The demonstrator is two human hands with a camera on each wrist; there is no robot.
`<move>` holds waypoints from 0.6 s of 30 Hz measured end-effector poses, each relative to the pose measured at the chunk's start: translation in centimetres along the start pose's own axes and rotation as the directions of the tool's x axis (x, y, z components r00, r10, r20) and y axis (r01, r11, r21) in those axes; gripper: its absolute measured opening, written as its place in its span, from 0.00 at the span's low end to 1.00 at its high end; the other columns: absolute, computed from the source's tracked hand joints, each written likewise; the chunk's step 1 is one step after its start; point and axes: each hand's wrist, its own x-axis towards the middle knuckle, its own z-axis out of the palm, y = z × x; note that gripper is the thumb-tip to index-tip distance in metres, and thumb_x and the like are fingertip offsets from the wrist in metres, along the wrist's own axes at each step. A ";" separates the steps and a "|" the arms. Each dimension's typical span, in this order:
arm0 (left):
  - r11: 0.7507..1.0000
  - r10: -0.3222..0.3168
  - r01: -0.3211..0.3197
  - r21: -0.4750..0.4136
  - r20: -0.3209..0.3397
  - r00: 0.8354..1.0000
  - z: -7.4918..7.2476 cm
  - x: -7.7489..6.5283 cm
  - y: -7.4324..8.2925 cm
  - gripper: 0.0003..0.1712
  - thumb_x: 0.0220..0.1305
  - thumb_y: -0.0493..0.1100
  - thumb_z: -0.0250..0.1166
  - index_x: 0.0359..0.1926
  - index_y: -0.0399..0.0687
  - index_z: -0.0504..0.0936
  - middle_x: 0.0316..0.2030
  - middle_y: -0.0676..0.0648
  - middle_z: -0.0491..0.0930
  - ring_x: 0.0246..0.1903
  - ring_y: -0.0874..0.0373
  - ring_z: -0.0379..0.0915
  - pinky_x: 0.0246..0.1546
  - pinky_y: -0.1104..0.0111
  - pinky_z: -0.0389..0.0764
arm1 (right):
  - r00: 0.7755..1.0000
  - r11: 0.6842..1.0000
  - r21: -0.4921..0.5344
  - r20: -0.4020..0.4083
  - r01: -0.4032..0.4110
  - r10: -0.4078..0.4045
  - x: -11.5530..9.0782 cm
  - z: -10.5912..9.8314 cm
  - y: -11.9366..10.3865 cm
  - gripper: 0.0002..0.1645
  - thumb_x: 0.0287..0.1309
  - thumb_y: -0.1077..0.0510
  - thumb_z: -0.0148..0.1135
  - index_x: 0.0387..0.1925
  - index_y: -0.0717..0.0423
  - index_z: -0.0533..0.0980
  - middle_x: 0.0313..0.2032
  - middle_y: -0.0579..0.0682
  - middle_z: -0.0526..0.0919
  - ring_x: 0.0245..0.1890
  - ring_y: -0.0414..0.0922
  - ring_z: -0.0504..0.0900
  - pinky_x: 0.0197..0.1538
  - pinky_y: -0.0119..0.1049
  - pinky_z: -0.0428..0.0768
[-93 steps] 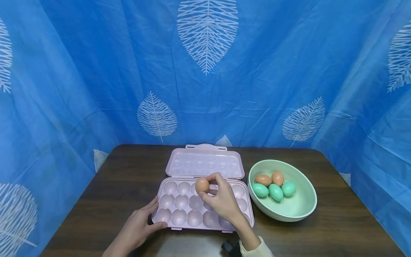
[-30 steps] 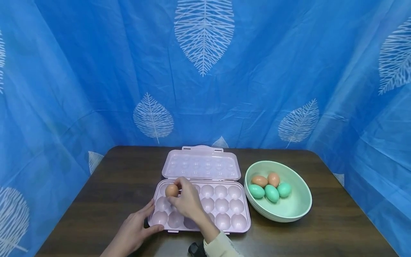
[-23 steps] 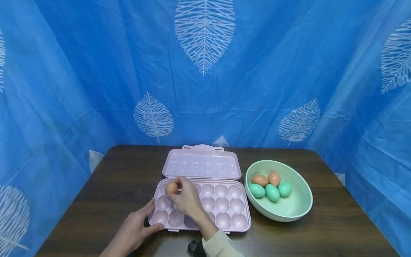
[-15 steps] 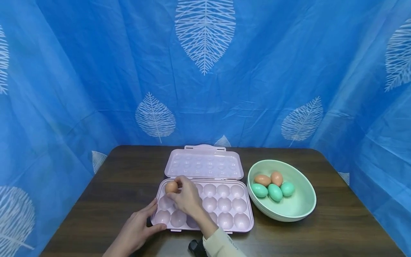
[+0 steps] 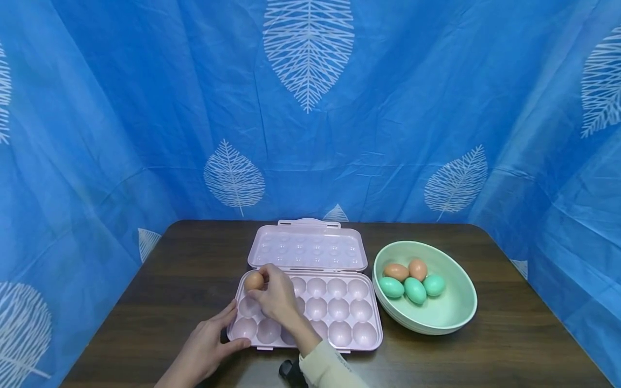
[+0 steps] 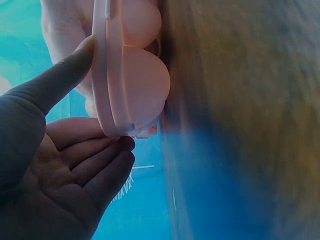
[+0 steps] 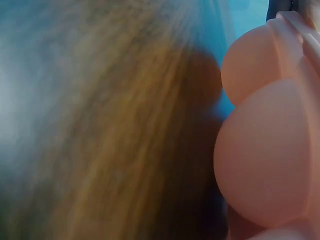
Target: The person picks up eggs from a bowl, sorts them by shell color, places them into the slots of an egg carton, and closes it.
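A brown egg (image 5: 254,281) is pinched between the thumb and fingers of my right hand (image 5: 277,295). It sits at the back left cup of a pale pink egg carton (image 5: 337,310), whose lid (image 5: 310,249) lies open toward the back. Whether the egg touches the bottom of the cup is hidden. My left hand (image 5: 208,339) holds the carton's front left corner, thumb at the front edge and fingers along the left side. In the left wrist view the thumb (image 6: 70,70) presses on the carton's rim (image 6: 102,75). The right wrist view shows only the rounded cup undersides (image 7: 265,155), no hand.
Right of the carton stands a light green bowl (image 5: 448,307) holding brown eggs (image 5: 397,271) and green eggs (image 5: 415,290). Both rest on a dark wooden table (image 5: 509,323). A blue leaf-print curtain (image 5: 378,134) hangs around the table's back and sides.
Over three seconds my right hand has carried the brown egg left across the carton to the back left cup. Lately it has shifted only slightly left. My left hand has stayed at the corner.
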 end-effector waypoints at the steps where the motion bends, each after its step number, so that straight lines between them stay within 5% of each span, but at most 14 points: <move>1: 1.000 -0.003 0.003 0.000 0.003 1.000 0.0 0.0 0.0 0.47 0.44 0.63 0.68 0.59 0.36 0.71 0.63 0.39 0.62 0.58 0.43 0.63 0.54 0.51 0.67 | 1.000 1.000 -0.001 -0.001 0.005 -0.005 0.1 0.1 0.0 0.20 0.42 0.59 0.73 0.38 0.53 0.74 0.32 0.42 0.78 0.29 0.36 0.74 0.34 0.26 0.75; 18: 0.999 -0.017 0.017 0.031 -0.007 1.000 0.0 0.0 0.1 0.47 0.43 0.63 0.69 0.57 0.36 0.72 0.62 0.40 0.63 0.57 0.43 0.64 0.54 0.50 0.67 | 1.000 0.999 -0.048 -0.024 0.010 -0.011 0.4 0.5 0.3 0.20 0.40 0.59 0.74 0.37 0.55 0.76 0.30 0.44 0.79 0.30 0.37 0.75 0.35 0.29 0.75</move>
